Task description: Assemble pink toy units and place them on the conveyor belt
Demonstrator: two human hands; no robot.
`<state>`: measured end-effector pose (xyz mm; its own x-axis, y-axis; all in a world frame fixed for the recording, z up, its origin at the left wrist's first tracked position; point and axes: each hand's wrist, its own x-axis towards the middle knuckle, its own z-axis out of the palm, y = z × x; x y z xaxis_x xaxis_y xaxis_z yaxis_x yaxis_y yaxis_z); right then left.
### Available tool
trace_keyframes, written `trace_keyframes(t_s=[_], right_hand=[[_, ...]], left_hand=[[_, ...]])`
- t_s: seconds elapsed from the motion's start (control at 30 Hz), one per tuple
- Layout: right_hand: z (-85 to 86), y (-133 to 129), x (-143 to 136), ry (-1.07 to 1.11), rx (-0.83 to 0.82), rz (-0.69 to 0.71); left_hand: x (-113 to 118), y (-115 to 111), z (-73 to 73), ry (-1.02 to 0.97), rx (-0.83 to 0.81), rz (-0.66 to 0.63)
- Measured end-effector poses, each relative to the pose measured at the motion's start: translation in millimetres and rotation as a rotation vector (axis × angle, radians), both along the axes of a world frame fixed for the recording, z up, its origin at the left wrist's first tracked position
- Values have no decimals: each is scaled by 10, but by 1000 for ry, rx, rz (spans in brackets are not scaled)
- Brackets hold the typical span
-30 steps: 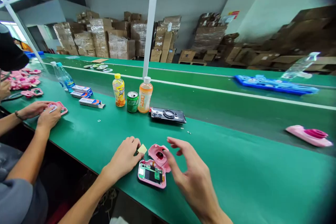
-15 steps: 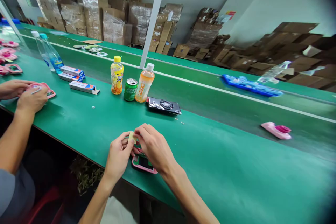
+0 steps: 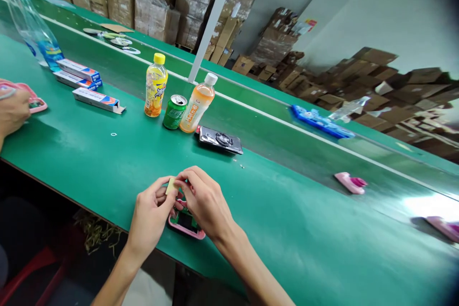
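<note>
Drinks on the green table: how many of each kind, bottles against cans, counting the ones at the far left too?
Plastic bottles: 4 — yellow-capped bottle, orange drink bottle, blue-capped bottle, clear bottle behind it at the far left.
Cans: 1 — green can, standing between the yellow-capped and orange ones.
Total: 5
</note>
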<state>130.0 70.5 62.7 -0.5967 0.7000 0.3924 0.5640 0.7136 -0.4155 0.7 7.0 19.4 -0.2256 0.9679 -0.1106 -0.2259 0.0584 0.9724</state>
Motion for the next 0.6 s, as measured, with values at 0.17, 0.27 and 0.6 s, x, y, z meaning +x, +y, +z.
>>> trace_keyframes(t_s=[0.17, 0.27, 0.6], right_hand=[[-30, -38, -8, -65, 102, 19], [-57, -67, -3, -96, 115, 20], [51, 3, 25, -277, 164, 99]], left_hand=[[4, 0, -6, -11, -18, -1], [14, -12, -19, 18, -22, 0], [44, -49, -65, 86, -41, -2]])
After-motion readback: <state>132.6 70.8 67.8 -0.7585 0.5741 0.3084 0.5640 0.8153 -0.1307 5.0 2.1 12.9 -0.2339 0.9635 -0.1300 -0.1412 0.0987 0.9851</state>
